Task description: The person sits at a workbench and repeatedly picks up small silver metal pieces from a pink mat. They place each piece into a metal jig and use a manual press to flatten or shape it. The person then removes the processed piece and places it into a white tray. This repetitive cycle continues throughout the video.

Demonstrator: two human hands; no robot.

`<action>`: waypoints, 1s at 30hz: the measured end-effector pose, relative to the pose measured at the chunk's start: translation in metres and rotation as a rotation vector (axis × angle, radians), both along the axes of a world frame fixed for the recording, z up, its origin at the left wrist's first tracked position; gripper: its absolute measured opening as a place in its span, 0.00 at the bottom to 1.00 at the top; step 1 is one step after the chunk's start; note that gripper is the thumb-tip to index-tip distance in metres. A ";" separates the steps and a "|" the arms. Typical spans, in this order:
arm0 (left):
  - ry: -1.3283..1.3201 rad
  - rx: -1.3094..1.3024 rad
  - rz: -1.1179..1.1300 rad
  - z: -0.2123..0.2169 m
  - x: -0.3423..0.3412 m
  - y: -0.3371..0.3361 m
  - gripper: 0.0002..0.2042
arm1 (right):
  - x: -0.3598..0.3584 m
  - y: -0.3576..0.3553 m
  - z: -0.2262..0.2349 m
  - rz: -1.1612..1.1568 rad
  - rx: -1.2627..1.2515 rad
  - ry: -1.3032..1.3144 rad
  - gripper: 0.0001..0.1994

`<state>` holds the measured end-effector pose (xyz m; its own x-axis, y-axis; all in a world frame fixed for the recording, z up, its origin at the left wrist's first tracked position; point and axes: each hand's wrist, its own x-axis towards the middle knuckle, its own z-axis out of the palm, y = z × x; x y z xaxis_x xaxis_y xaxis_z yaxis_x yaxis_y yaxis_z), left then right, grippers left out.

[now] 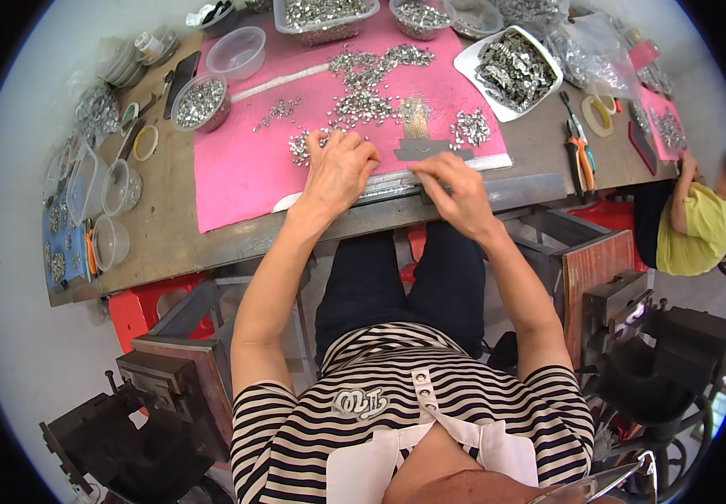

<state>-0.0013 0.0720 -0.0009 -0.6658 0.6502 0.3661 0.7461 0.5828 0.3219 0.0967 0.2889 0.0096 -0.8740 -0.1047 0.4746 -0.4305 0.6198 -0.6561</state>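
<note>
My left hand (338, 170) hangs over the pink mat (241, 185), fingers curled down beside a small heap of shiny metal pieces (300, 149). Its fingertips are closed, but whatever they hold is too small to make out. To the right, my right hand (457, 191) pinches thumb and fingers together above a metal strip (392, 186) along the table's front edge. What sits in that pinch is hidden too. Just beyond it lies a grey flat piece (430, 149) on the mat. A larger spread of metal pieces (363, 105) lies farther back, with another small heap (470, 128) at right.
A round tub of metal pieces (201, 104) stands left, near an empty clear bowl (237, 53). A white tray of dark metal parts (514, 69) is at the back right. Pliers (580, 160) lie right of the mat. Another person (699, 218) sits at far right.
</note>
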 end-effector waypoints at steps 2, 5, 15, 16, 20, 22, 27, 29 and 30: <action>0.025 0.028 -0.017 -0.005 -0.001 -0.002 0.03 | -0.015 -0.002 0.000 -0.023 0.008 -0.022 0.07; -0.033 0.060 0.062 0.007 0.002 -0.018 0.04 | -0.040 -0.011 -0.007 0.014 0.125 0.035 0.05; -0.056 0.040 0.049 -0.001 0.006 -0.024 0.04 | -0.070 -0.031 -0.016 0.057 0.364 0.037 0.05; -0.051 0.054 0.045 -0.002 0.007 -0.024 0.04 | -0.069 -0.026 -0.013 0.055 0.376 0.029 0.05; -0.318 0.232 -0.013 0.012 0.018 -0.019 0.03 | -0.065 -0.011 -0.015 0.029 0.403 0.002 0.05; -0.366 0.307 -0.031 0.014 0.030 -0.009 0.03 | -0.065 -0.009 -0.017 0.014 0.387 0.035 0.05; -0.297 0.414 -0.068 0.001 0.049 0.014 0.03 | -0.067 -0.008 -0.023 -0.026 0.333 0.036 0.05; -0.258 0.394 -0.066 -0.002 0.051 0.018 0.04 | -0.066 -0.008 -0.025 -0.046 0.307 0.029 0.05; -0.239 0.388 -0.063 -0.002 0.052 0.018 0.04 | -0.066 -0.008 -0.025 -0.039 0.305 0.027 0.05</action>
<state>0.0508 0.0904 -0.0032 -0.7246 0.5378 0.4310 0.6545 0.3410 0.6748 0.0303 0.2807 -0.0152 -0.8674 -0.2132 0.4495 -0.4178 0.8028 -0.4254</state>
